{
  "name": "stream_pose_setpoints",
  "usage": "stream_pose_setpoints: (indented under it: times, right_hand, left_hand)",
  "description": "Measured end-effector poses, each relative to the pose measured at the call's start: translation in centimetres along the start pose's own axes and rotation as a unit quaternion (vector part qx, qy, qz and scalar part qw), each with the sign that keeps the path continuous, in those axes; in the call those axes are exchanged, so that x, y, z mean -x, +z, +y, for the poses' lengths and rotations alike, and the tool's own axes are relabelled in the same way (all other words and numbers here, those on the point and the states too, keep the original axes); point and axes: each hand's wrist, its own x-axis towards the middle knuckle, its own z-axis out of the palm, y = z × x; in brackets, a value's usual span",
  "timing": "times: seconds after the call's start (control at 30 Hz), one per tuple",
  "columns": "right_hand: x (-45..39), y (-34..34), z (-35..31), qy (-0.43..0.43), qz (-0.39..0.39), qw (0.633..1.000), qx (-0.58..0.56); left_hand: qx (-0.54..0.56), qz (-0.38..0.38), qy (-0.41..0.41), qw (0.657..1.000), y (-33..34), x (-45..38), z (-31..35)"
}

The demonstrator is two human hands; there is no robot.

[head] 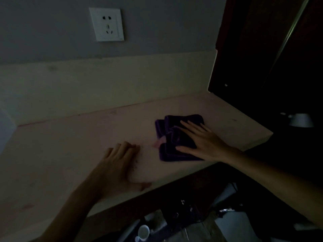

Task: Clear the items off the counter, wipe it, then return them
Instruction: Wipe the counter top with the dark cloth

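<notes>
A dark purple cloth (172,135) lies crumpled on the pale counter (70,151), right of the middle. My right hand (201,140) rests flat on the cloth with its fingers spread, pressing it onto the surface. A small pink tag (157,143) sticks out at the cloth's left edge. My left hand (120,165) lies palm down on the bare counter near the front edge, fingers loosely curled, holding nothing. Nothing else stands on the counter top in this dim light.
A low backsplash (104,84) runs behind the counter, with a white wall socket (107,24) above it. A dark cabinet (262,49) bounds the right end. Below the front edge sit a white cup (143,232) and several dim items.
</notes>
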Motion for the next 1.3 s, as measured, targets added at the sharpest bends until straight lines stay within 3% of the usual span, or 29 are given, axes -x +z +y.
stream_pose_setpoints:
  times: [0.17,0.53,0.7,0.87,1.03,1.3]
  right_hand:
    - [1.1,-1.2,1.0,0.009,-0.033,0.999,-0.02]
    - [-17.1,-1.8,6.7,0.162,-0.047,0.986,-0.016]
    - [-13.4,-1.8,6.3,0.141,-0.043,0.989,-0.012]
    - [-2.5,-0.9,7.2,0.069,-0.028,0.997,-0.005]
    - [5.0,-1.4,8.8,0.053,-0.022,0.998,0.005]
    - [-6.0,-2.1,12.6,0.133,-0.037,0.99,0.002]
  left_hand:
    - [-0.011,-0.004,-0.01,1.0,-0.4,0.0,-0.1]
    - [-0.003,-0.007,-0.013,1.0,-0.4,-0.2,0.1]
    - [-0.021,-0.008,-0.015,1.0,-0.9,0.1,0.7]
    - [-0.025,0.002,-0.002,1.0,-0.9,0.2,1.0]
    - [-0.029,-0.011,-0.005,0.999,-0.9,0.2,0.5]
    - [-0.033,-0.019,-0.017,0.999,-1.3,0.1,0.5]
